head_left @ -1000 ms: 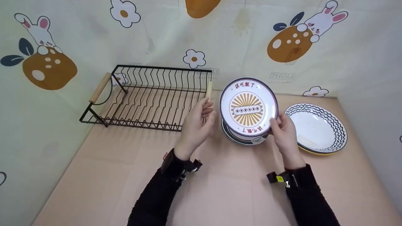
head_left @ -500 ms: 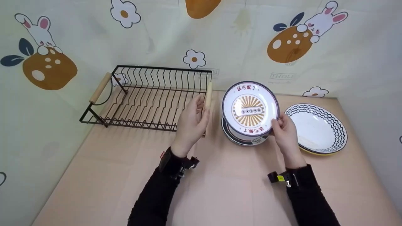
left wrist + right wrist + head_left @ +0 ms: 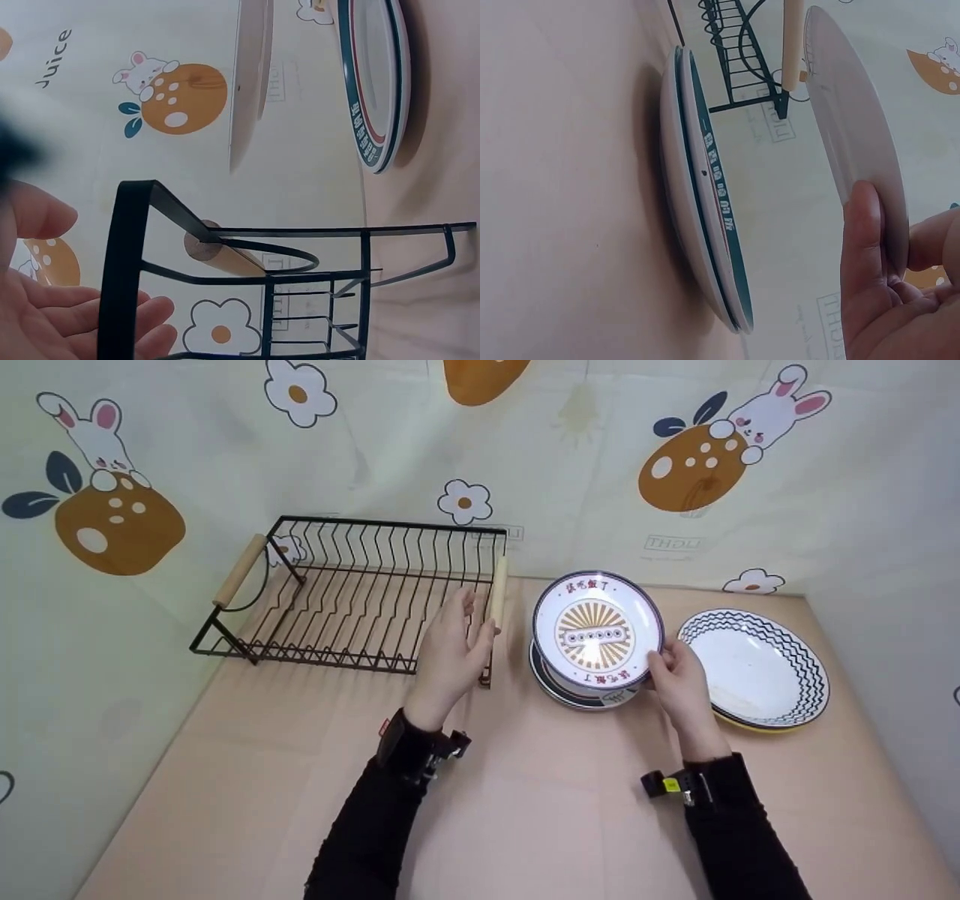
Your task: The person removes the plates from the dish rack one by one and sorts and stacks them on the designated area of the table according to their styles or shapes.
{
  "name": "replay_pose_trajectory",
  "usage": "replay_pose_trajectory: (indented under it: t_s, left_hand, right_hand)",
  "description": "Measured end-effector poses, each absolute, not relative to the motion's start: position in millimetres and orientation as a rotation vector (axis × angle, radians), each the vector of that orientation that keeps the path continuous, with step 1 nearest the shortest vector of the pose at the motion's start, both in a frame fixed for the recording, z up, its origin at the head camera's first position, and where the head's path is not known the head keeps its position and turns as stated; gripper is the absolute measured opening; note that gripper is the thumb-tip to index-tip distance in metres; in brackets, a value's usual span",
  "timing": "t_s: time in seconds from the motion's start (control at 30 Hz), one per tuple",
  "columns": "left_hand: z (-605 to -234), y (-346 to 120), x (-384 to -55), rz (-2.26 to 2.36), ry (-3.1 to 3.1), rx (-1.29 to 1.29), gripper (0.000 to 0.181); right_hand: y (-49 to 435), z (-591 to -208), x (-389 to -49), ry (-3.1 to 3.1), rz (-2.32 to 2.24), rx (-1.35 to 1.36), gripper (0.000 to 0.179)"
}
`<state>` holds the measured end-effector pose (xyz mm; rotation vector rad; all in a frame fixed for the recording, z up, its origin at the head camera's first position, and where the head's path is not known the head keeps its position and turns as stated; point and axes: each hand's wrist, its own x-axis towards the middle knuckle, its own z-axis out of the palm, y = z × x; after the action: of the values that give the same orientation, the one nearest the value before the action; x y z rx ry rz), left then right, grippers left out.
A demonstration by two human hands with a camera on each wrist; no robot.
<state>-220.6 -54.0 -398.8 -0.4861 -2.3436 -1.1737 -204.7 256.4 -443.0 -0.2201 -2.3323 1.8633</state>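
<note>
In the head view my right hand (image 3: 681, 679) pinches the right edge of a round white plate (image 3: 598, 641) printed with an orange sunburst and red characters. The right wrist view has the thumb on one face of this plate (image 3: 851, 105) and fingers on the other. Apart from it, two stacked plates (image 3: 705, 202) with a green band lie on the table; from above, the held plate hides most of them. My left hand (image 3: 450, 656) is beside the right end of a black wire dish rack (image 3: 360, 592), fingers loosely extended and holding nothing. Whether it touches the rack I cannot tell.
A deep oval dish (image 3: 757, 667) with black wavy lines stands on the right, a yellow edge showing beneath it. The rack has wooden handles, its right handle (image 3: 499, 589) close to my left hand. Behind everything hangs a patterned backdrop (image 3: 390, 442).
My left hand has moved left to the rack's right end. The plate in my right hand has come down a little and its tilt has changed slightly.
</note>
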Motion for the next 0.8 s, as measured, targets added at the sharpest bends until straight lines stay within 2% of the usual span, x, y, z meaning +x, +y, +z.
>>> replay_pose_trajectory:
  t_s: [0.8]
  left_hand:
    - [-403.2, -61.1, -227.5, -1.153, -2.464, -0.398, 0.059]
  right_hand:
    - [264.8, -454.1, -206.6, -2.559, 1.734, -0.281, 0.043]
